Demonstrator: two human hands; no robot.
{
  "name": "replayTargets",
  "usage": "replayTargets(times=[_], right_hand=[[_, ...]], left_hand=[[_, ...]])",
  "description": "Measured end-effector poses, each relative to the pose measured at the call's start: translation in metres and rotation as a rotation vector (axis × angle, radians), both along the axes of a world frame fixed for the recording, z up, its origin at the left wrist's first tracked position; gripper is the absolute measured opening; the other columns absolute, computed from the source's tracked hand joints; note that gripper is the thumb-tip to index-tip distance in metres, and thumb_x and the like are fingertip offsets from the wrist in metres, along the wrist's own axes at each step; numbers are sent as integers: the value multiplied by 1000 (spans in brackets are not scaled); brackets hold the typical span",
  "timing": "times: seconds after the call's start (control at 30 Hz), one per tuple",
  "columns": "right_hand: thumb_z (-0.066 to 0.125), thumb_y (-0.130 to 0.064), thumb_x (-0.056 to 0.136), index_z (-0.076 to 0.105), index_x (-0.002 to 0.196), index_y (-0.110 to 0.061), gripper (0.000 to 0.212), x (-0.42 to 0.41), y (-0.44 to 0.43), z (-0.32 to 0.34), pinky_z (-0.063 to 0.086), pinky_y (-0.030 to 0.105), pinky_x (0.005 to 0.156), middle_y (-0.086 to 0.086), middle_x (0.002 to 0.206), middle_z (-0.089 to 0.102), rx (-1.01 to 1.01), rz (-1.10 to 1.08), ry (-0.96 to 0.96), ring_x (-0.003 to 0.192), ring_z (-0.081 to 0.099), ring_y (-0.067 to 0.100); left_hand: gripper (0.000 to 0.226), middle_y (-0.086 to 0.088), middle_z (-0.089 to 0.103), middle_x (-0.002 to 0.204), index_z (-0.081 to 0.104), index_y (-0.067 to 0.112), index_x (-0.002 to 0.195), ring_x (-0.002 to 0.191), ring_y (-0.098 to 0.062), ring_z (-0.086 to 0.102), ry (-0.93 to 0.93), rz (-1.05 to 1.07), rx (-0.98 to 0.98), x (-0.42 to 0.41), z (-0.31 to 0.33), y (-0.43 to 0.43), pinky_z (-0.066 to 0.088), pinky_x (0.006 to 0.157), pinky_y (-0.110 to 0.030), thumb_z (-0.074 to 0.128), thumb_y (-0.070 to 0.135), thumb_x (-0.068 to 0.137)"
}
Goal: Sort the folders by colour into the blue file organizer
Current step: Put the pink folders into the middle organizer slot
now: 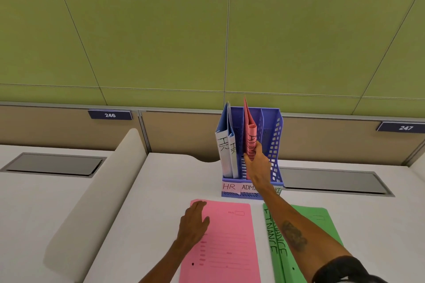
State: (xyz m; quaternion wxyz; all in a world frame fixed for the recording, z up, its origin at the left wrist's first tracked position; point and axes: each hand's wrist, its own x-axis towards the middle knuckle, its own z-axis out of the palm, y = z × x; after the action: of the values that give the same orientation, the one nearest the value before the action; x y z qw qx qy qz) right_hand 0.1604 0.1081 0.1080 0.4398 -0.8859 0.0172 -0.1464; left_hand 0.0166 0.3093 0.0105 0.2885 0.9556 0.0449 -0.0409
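Flat and spread, my left hand [194, 223] rests palm-down on the near-left corner of the pink folder [226, 243], which lies on the desk [142, 190] just in front of the blue organizer [274, 145]; nothing is pinched there, the fingers are simply open on the cover. To the right of that folder, still in front of the organizer, the green folders [322, 220] lie flat with my right forearm crossing over them.

Farther out, my right hand [257, 165] is clamped on the lower edge of a second pink folder, the red-pink one [250, 131], standing upright in the organizer's middle slot above the ADMIN label [248, 187]. Its long axis runs nearly vertical, leaning slightly left toward the two blue folders [226, 145] in the left HR slot. The right slot looks vacant.

What matters next, I judge: the flat pink folder's long axis runs away from me, pointing at the middle slot, and my left hand is already on it, so it need only tip up and slide forward.
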Motion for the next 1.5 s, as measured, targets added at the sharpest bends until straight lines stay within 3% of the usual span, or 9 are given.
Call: replayTargets(times=[0.4, 0.5, 0.7, 0.83, 0.9, 0.97, 1.1, 1.33, 1.5], right_hand=[[63, -23, 91, 33, 142, -22, 59, -5, 2, -20, 54, 52, 92, 7, 130, 59, -7, 18, 85, 114, 61, 27], [62, -20, 92, 32, 143, -24, 60, -11, -1, -21, 56, 50, 89, 6, 126, 61, 8, 36, 100, 106, 64, 25], [53, -34, 97, 27, 147, -25, 57, -39, -10, -33, 59, 41, 76, 5, 114, 66, 15, 13, 118, 86, 66, 17], [59, -16, 94, 21, 153, -19, 70, -65, -19, -50, 55, 42, 90, 6, 136, 54, 18, 39, 164, 113, 61, 24], [56, -13, 94, 20, 153, -21, 70, -81, -23, -62, 55, 38, 87, 4, 135, 55, 25, 22, 195, 108, 60, 20], [55, -15, 92, 22, 150, -25, 68, -96, -26, -78, 56, 43, 88, 6, 133, 58, 20, -10, 215, 106, 62, 22], [55, -11, 92, 27, 150, -13, 65, -135, -24, -113, 47, 45, 98, 14, 139, 53, -8, -47, 347, 117, 57, 31], [54, -9, 88, 34, 143, -7, 59, -191, -17, -156, 56, 42, 79, 13, 111, 63, -115, -80, 502, 94, 62, 28], [55, -13, 87, 38, 138, -10, 54, -200, -5, -156, 51, 40, 84, 13, 114, 62, -90, -69, 534, 102, 58, 31]], left_hand=[[49, 4, 39, 148, 38, 23, 141, 130, -18, 44, 23, 49, -33, -15, -9, 16, 41, 107, -39, 51, 32, 95], [50, 4, 38, 149, 37, 22, 142, 132, -19, 43, 22, 56, -38, -20, -9, 16, 40, 107, -38, 51, 31, 95], [52, 5, 38, 149, 37, 22, 142, 130, -20, 44, 41, 86, -69, -37, -14, 15, 43, 104, -39, 54, 28, 93], [53, 2, 40, 147, 36, 20, 141, 126, -21, 47, 69, 119, -101, -52, -19, 13, 46, 101, -41, 54, 26, 92], [55, 2, 40, 147, 34, 19, 142, 125, -22, 48, 87, 144, -107, -61, -22, 12, 46, 101, -42, 54, 25, 91], [59, 0, 39, 146, 31, 19, 144, 125, -24, 47, 121, 185, -92, -68, -24, 11, 45, 101, -43, 54, 26, 91], [68, -5, 36, 147, 20, 16, 148, 127, -29, 44, 223, 301, -86, -84, -29, 8, 44, 98, -46, 54, 30, 91], [63, -8, 40, 143, 25, 13, 145, 128, -29, 43, 295, 350, -84, -101, -37, 1, 43, 100, -44, 52, 34, 93], [57, -9, 46, 136, 35, 13, 139, 123, -30, 47, 305, 356, -113, -99, -32, -1, 44, 96, -42, 53, 37, 92]])
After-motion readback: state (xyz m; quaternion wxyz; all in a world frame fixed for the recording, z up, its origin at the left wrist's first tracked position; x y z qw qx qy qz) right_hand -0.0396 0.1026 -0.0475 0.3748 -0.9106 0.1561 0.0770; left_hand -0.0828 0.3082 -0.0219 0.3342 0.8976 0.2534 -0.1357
